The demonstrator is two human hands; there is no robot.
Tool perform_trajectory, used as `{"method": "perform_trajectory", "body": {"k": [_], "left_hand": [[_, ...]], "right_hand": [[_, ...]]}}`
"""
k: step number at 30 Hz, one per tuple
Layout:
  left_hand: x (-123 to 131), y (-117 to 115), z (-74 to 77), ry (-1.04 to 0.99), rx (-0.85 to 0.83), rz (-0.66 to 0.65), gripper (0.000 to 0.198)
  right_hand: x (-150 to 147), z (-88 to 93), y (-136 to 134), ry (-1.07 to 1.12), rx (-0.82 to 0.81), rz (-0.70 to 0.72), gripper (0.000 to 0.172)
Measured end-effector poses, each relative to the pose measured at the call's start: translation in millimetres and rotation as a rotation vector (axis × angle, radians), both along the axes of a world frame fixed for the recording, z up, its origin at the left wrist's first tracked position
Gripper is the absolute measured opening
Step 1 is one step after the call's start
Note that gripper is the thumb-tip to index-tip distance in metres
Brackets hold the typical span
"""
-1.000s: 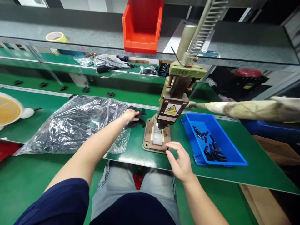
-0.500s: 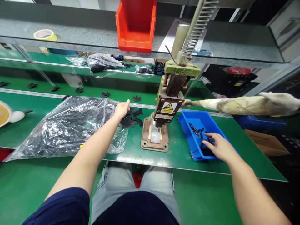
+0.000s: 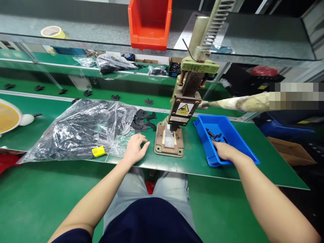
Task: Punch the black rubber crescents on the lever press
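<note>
My left hand (image 3: 136,148) is over the green tabletop near its front edge, between a clear plastic bag (image 3: 76,131) of dark parts and the base of a hand press (image 3: 186,109). Its thumb stands apart from the slightly bent fingers, and nothing shows in it. Flat, curved black pieces (image 3: 144,119) lie loose at the bag's mouth, just beyond that hand. On the right, my right hand (image 3: 224,151) reaches down into a blue tray (image 3: 236,138) with small black cylindrical parts (image 3: 215,136). Its fingertips are hidden, so I cannot see whether they hold anything.
The press lever (image 3: 243,103) sticks out to the right above the blue tray. A metal shelf overhead bears a red-orange bin (image 3: 149,40) and a roll of yellow tape (image 3: 53,32). Several black pieces (image 3: 115,97) lie in a row behind the bag.
My left hand has come back from the loose black pieces towards the table's front edge. My right hand has dipped deeper into the blue tray. The view has shifted slightly.
</note>
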State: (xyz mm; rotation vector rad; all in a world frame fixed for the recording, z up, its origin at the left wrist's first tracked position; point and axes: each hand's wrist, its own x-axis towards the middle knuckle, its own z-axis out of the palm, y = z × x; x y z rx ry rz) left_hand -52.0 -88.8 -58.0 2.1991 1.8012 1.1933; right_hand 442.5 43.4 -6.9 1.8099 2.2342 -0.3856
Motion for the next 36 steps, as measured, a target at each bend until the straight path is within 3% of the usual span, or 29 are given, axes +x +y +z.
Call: {"method": "perform_trajectory", "body": {"k": [4,7,10,13,16,19,22,27,31,36], "left_hand": [[0.6,-7.6,-9.2,0.004,0.048,0.012,0.013],[-1.4,-8.1,-9.7,-0.015,0.071,0.018,0.013],[-0.1,-5.5,-2.7,-0.032,0.072,0.02,0.013],[11.6,-3.5,14.3,-0.066,0.084,-0.012,0.011],[33.5,-7.7,39.9,-0.118,0.13,-0.109,0.013],[55.7,-17.9,65.8,-0.148,0.17,-0.227,0.02],[68.4,-29.3,81.8,-0.152,0.167,-0.324,0.027],[70.2,-43.0,85.5,-0.132,0.093,-0.38,0.031],[70.6,-47.3,83.0,-0.126,0.053,-0.396,0.022],[67.3,-37.0,74.8,-0.11,0.019,-0.423,0.009]], "right_hand": [[-0.9,12.1,-2.5,0.026,0.044,-0.021,0.025],[7.0,29.4,-9.5,0.077,0.17,-0.081,0.034],[7.4,50.3,-28.6,0.156,0.359,-0.14,0.047],[-20.0,62.3,-60.5,0.453,0.518,-0.084,0.05],[-71.7,58.3,-94.0,0.805,0.553,0.093,0.048],[-122.8,47.1,-118.1,0.893,0.534,0.309,0.047],[-154.8,38.8,-129.4,0.938,0.508,0.477,0.052],[-172.2,33.9,-132.6,0.947,0.48,0.595,0.062],[-178.1,30.6,-136.3,0.947,0.492,0.616,0.066],[-171.4,33.4,-129.6,0.808,0.482,0.571,0.056]]}}
